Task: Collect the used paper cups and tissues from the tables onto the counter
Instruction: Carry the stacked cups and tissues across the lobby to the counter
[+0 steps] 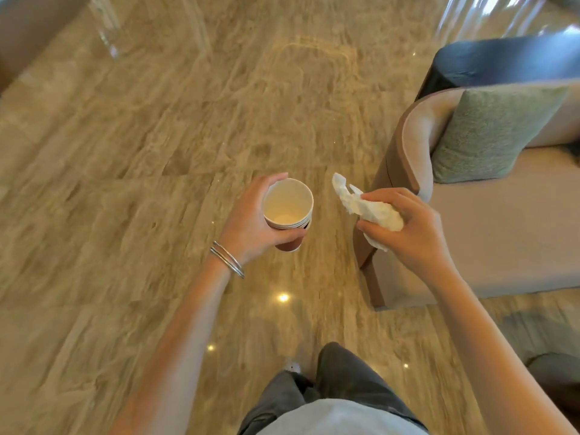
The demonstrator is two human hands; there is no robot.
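My left hand (251, 221) grips a stack of nested paper cups (288, 211), red-brown outside and white inside, held upright above the floor. The top cup looks empty. My right hand (411, 227) holds crumpled white tissues (373, 210), with one twisted end sticking out to the upper left. The two hands are level with each other, a short gap apart. Neither a table nor a counter is in sight.
Polished beige marble floor (157, 183) stretches ahead and to the left. A beige armchair (502, 221) with a grey-green cushion (489, 133) stands close on the right, a dark seat (502, 61) behind it. Clear legs of some furniture (106, 26) show at the top left.
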